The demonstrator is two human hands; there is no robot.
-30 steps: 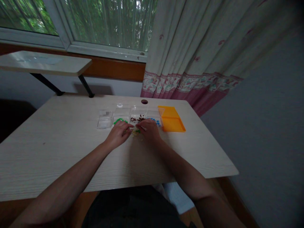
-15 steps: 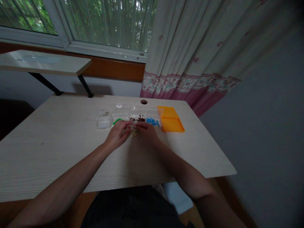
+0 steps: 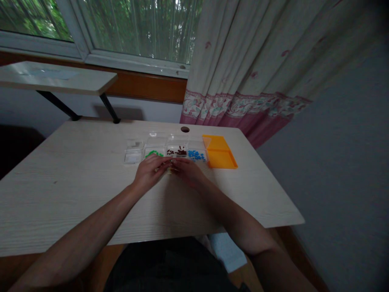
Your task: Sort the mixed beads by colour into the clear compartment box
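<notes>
My left hand [image 3: 149, 171] and my right hand [image 3: 190, 170] meet over the table, fingertips pressed together. What they pinch is too small and covered to make out; a bit of pale yellow shows beneath the fingers. Just beyond the hands stand clear plastic boxes with raised lids. Green pieces [image 3: 154, 153] lie in one, dark brown pieces [image 3: 181, 151] in the middle one, and blue pieces [image 3: 196, 155] in the one at the right. My left fingers partly cover the front of the green pieces' box.
A small clear box [image 3: 133, 157] stands left of the others. An orange case [image 3: 221, 158] lies open at the right. The pale wooden table [image 3: 75, 178] has a round hole [image 3: 185, 129] near its back edge. A raised shelf [image 3: 60, 81] stands at the back left.
My hands have closed in toward each other, and their fingers now cover more of the yellowish pieces below. More of the green pieces shows. The view has shifted slightly.
</notes>
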